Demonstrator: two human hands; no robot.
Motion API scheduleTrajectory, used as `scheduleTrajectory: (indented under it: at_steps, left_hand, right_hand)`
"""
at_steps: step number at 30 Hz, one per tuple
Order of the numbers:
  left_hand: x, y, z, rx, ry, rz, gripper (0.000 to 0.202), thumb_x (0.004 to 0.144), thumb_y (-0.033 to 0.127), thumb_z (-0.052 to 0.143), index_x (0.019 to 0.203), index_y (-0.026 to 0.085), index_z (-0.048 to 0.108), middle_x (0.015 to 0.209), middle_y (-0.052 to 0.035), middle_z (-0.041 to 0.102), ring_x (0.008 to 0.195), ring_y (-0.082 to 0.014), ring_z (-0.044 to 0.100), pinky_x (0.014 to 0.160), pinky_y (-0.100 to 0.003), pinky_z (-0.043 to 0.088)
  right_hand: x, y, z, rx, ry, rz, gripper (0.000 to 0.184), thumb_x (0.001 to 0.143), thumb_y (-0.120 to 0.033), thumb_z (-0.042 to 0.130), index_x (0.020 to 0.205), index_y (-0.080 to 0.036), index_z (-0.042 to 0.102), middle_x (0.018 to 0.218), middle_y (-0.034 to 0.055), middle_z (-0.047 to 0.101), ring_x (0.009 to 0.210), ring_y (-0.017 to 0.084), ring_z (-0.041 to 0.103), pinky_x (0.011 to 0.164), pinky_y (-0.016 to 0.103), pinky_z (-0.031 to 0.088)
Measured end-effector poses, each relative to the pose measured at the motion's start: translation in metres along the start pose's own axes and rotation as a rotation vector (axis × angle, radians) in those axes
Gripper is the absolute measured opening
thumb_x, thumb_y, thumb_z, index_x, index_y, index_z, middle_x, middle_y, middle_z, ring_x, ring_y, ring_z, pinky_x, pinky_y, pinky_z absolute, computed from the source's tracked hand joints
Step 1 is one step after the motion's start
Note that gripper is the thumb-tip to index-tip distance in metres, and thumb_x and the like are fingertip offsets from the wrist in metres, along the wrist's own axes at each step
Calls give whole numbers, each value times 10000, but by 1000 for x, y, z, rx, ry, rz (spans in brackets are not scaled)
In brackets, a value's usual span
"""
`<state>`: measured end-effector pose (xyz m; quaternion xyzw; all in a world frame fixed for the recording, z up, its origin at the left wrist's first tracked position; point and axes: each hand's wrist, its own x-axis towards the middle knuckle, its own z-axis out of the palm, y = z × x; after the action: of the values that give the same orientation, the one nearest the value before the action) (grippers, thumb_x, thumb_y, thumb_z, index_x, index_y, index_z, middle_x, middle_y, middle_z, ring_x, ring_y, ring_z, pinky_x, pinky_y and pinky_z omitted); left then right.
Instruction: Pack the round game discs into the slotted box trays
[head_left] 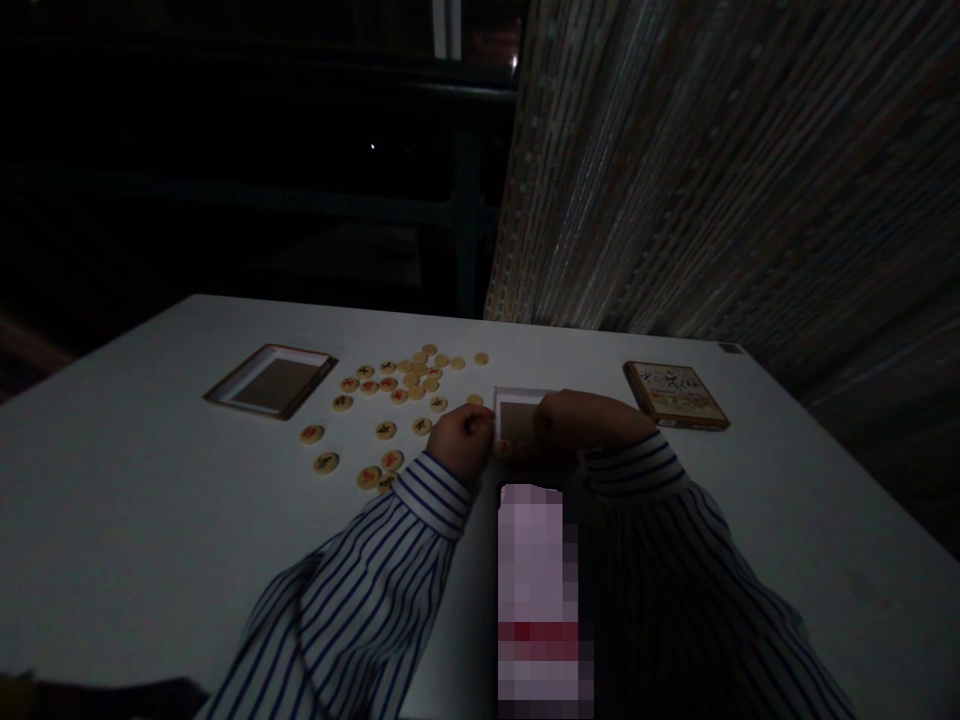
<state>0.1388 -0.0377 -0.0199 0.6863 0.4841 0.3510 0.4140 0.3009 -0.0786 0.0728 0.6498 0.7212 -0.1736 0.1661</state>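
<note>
My left hand (461, 440) is closed, its thumb and fingers at the left wall of a shallow open box (517, 412) in front of me. My right hand (581, 422) reaches over the same box from the right, its fingers bunched and pointing down inside. What those fingers hold, if anything, is hidden. A round Chinese chess piece (504, 449) with a red mark lies in the box's near left corner. To the left of my left hand, several loose Chinese chess pieces (385, 430) are spread on the table, some with red marks and some with black.
At the left of the white table (150, 480) lies an open shallow box part (271, 382). A flat box (675, 395) with a printed cover lies at the right. Beyond the table's far edge hangs a string curtain (600, 180). The room is dim.
</note>
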Motion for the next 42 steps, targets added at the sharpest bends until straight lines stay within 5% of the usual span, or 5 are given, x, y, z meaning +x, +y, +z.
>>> scheduleTrajectory:
  at_steps: [12, 29, 35, 42]
  left_hand:
    - [-2, 4, 0, -11, 57, 70, 173, 710, 219, 513, 790, 165, 656, 647, -16, 642, 658, -141, 594, 648, -251, 467]
    - [4, 15, -22, -251, 291, 110, 279, 738, 320, 527, 919, 129, 618, 741, -46, 645, 642, -131, 589, 632, -261, 479]
    - [-5, 15, -11, 19, 189, 313, 187, 764, 268, 526, 872, 166, 638, 813, -47, 663, 750, -146, 601, 711, -274, 470]
    - [-5, 17, -12, 92, 166, 376, 147, 774, 242, 526, 825, 170, 643, 781, -42, 657, 729, -140, 600, 684, -265, 474]
  right_hand:
    - [-14, 5, -12, -67, 315, 95, 320, 814, -306, 400, 934, -155, 654, 910, 115, 663, 765, 196, 599, 630, 272, 387]
    - [-26, -7, -24, 59, 804, -39, 269, 872, -269, 365, 965, -181, 601, 934, 57, 649, 855, 171, 569, 714, 258, 358]
    - [-27, -7, -25, 74, 842, -11, 267, 873, -268, 360, 943, -183, 604, 911, 60, 656, 833, 170, 582, 696, 256, 368]
    - [-24, -6, -24, 72, 835, -18, 254, 868, -263, 366, 905, -189, 607, 902, 56, 659, 844, 169, 585, 715, 253, 373]
